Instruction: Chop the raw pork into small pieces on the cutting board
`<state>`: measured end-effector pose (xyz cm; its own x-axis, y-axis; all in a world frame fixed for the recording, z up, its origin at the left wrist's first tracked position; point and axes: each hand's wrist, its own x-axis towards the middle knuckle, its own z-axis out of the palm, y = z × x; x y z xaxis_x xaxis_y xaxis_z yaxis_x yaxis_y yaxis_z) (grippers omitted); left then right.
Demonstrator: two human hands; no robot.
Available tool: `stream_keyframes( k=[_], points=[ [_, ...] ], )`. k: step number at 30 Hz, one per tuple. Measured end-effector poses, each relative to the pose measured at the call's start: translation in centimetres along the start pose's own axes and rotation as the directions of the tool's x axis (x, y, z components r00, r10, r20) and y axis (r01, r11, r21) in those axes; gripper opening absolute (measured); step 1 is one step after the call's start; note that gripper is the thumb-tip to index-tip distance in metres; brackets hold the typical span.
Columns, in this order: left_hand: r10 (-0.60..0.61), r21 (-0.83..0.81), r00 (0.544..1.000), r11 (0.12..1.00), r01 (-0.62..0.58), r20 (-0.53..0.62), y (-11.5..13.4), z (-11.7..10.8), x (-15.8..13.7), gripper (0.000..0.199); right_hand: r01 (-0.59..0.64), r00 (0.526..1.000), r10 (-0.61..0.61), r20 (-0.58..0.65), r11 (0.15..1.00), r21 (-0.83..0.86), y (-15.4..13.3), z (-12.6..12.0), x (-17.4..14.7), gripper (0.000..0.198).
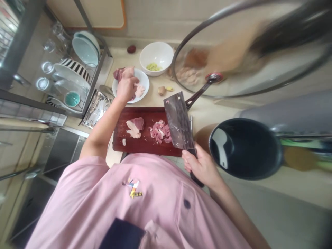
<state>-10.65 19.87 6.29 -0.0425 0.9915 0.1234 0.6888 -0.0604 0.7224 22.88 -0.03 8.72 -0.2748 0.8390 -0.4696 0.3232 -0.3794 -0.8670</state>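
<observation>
My left hand (126,89) reaches over a white plate (146,83), its fingers curled against a piece of raw meat (120,73) at the plate's left side. Paler fatty meat (140,91) lies on the same plate. In my right hand (201,164) is the black handle of a cleaver (178,119), its broad blade raised over the right end of a red-brown cutting board (121,143). On the board are one larger chunk of meat (136,126) and a heap of small cut meat pieces (159,131), partly hidden by the blade.
A white bowl (157,52) holds chopped yellow-green bits. Near it lie a ginger piece (162,91) and a dark red oval item (131,49). A glass lid (223,95) stands at right, above a dark pot (246,148). A dish rack (97,79) stands left, beside a silvery packet (95,109).
</observation>
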Motion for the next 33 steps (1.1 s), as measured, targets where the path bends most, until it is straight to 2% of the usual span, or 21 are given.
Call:
stream_keyframes(
  k=[3, 5, 8, 11, 15, 18, 21, 24, 26, 27, 28, 30, 32, 33],
  points=[
    [0.035, 0.230, 0.999, 0.972, -0.040, 0.026, 1.3, -2.9, -7.8, 0.019, 0.005, 1.000, -0.005, 0.003, 1.000, 0.012, 0.0, -0.2, 0.2, 0.022],
    [-0.052, 0.319, 0.994, 0.948, 0.019, 0.093, 1.3, -3.7, -14.3, 0.025, 0.014, 1.000, -0.015, 0.016, 1.000, 0.026, 0.1, -0.5, 0.3, 0.025],
    [-0.213, 0.424, 0.961, 0.897, 0.121, 0.177, 0.3, -2.4, -22.4, 0.041, 0.032, 0.998, -0.034, 0.056, 0.999, 0.034, 0.2, -0.8, 0.5, 0.027],
    [-0.279, 0.468, 0.956, 0.860, 0.206, 0.093, -0.5, 0.4, -25.7, 0.046, 0.043, 0.993, -0.047, 0.108, 0.998, 0.044, 0.5, -1.1, 0.7, 0.026],
    [-0.282, 0.430, 0.958, 0.859, 0.279, -0.058, 0.1, 4.3, -25.0, 0.028, 0.041, 0.985, -0.054, 0.163, 0.996, 0.080, 0.8, -1.1, 0.5, 0.023],
    [-0.207, 0.319, 0.974, 0.921, 0.225, -0.089, 1.4, 6.2, -24.3, 0.021, 0.054, 0.979, -0.071, 0.191, 0.994, 0.094, 1.3, -1.1, -0.1, 0.023],
    [-0.116, 0.254, 0.987, 0.957, 0.140, -0.109, 2.6, 5.9, -24.4, 0.021, 0.062, 0.972, -0.084, 0.219, 0.993, 0.103, 1.9, -1.6, -0.7, 0.023],
    [0.002, 0.363, 0.991, 0.931, 0.046, -0.132, 2.9, 3.7, -22.9, 0.035, 0.071, 0.967, -0.094, 0.236, 0.992, 0.104, 2.7, -2.0, -0.9, 0.023],
    [0.111, 0.436, 0.992, 0.891, -0.128, 0.065, 2.6, 2.3, -20.7, 0.042, 0.085, 0.964, -0.104, 0.246, 0.993, 0.088, 3.2, -2.0, -0.8, 0.022],
    [0.141, 0.451, 0.974, 0.868, -0.208, 0.178, 2.3, 1.7, -19.3, 0.042, 0.093, 0.962, -0.109, 0.252, 0.993, 0.073, 3.5, -1.9, -0.9, 0.022],
    [0.150, 0.459, 0.948, 0.846, -0.270, 0.281, 1.9, 1.3, -17.8, 0.041, 0.101, 0.960, -0.112, 0.257, 0.993, 0.055, 3.7, -1.8, -0.9, 0.022],
    [0.134, 0.458, 0.866, 0.804, -0.379, 0.482, 1.2, 0.9, -15.2, 0.042, 0.113, 0.960, -0.110, 0.257, 0.994, 0.004, 4.1, -1.7, -1.2, 0.021],
    [0.117, 0.430, 0.794, 0.789, -0.439, 0.596, 0.6, 0.7, -13.5, 0.045, 0.123, 0.962, -0.099, 0.253, 0.989, -0.080, 4.3, -1.8, -1.8, 0.020],
    [0.109, 0.419, 0.782, 0.795, -0.440, 0.614, 0.3, 0.5, -13.1, 0.047, 0.141, 0.962, -0.102, 0.252, 0.980, -0.141, 4.3, -1.8, -2.1, 0.019]
  ],
)
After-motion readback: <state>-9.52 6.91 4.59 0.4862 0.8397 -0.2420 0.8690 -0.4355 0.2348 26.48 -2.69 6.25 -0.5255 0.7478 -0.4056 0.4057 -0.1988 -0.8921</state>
